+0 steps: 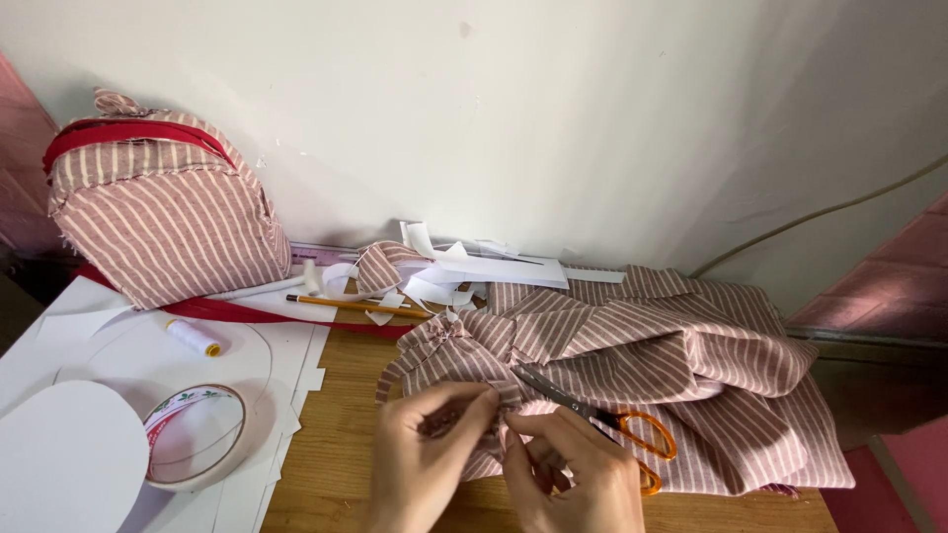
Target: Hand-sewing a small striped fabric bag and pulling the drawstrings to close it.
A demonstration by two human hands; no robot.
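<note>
Both wrists run off the bottom edge, so only the left hand (427,459) and right hand (573,474) show. The fingers cover the bit of striped fabric (681,365) they pinch. The scissors (602,419) are partly under the right hand, one orange handle half hidden. The white paper oval (59,464) is cut off at the left and bottom edges.

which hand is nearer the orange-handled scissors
Right. The right hand lies against the orange-handled scissors, just under the blades; the left hand pinches the striped pink fabric further left.
</note>
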